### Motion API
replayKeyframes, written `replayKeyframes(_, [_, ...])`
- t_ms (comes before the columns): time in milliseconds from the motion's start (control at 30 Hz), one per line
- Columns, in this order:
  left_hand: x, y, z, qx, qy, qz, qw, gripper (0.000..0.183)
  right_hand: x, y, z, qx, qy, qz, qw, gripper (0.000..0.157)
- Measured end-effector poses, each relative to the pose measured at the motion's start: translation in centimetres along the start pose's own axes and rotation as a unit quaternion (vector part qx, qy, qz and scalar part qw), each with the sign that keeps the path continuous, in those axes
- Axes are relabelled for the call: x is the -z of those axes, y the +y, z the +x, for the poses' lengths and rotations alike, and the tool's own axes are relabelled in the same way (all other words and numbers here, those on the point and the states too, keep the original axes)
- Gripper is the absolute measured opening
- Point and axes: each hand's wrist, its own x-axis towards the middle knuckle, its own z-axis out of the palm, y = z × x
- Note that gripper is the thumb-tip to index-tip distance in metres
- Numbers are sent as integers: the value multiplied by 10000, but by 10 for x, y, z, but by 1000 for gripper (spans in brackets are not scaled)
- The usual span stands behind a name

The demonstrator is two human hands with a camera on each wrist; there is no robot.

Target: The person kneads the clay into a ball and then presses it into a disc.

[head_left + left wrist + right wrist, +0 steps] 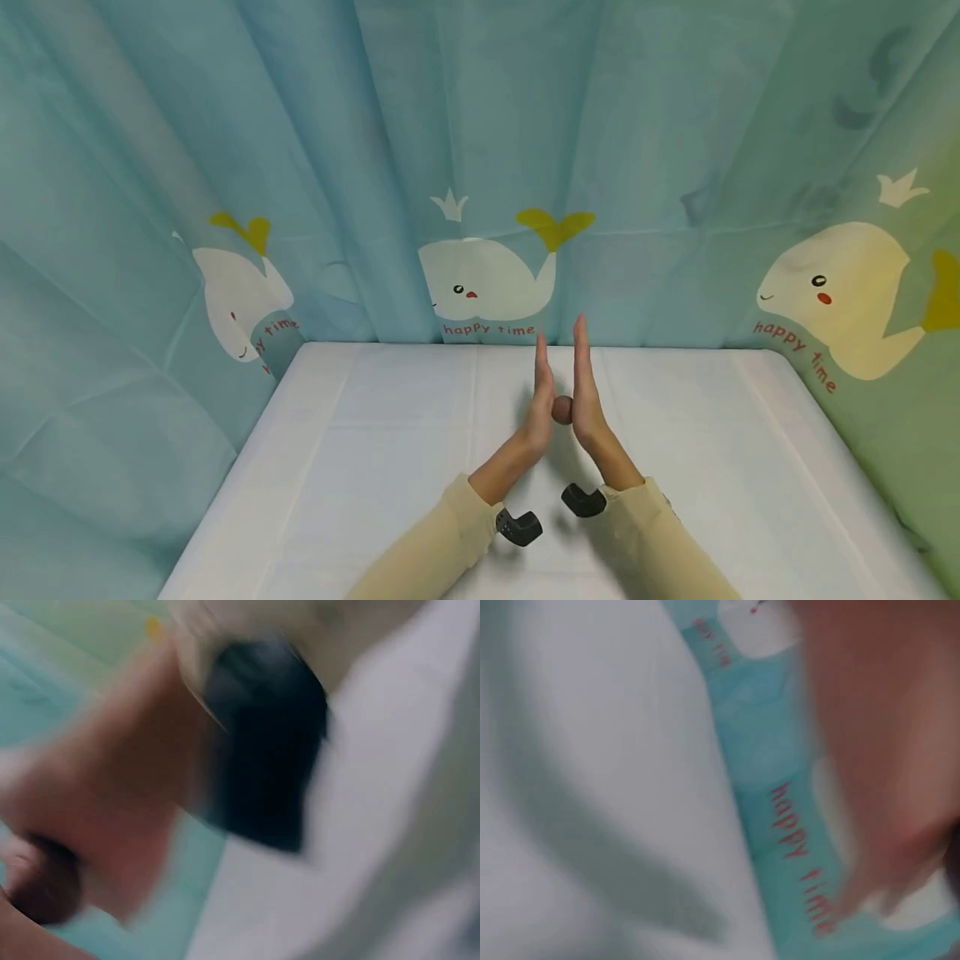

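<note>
A small round brown ball (562, 410) sits between two upright palms in the head view. My left hand (538, 406) presses it from one side and my right hand (588, 398) from the other, both with straight fingers pointing forward. Above the ball the fingertips stay apart. In the blurred left wrist view the ball (46, 891) shows dark at the lower left, against a palm. A blurred hand (889, 742) fills the right side of the right wrist view, and a dark round edge is cut off at the border.
Beneath the hands lies a white-covered table (390, 433). A blue-green curtain (495, 125) with printed whales hangs behind it and along both sides. Black wrist cameras (519, 528) stick out near the cuffs of the beige sleeves (431, 550).
</note>
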Motion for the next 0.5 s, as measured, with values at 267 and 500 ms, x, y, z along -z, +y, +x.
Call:
replayKeyframes(267, [11, 11, 15, -441, 72, 451, 9980, 63, -21, 16, -22, 296, -68, 280, 9991, 55])
replayKeyframes(500, [10, -10, 4, -134, -108, 345, 9993, 63, -16, -10, -7, 582, 135, -81, 9982, 57])
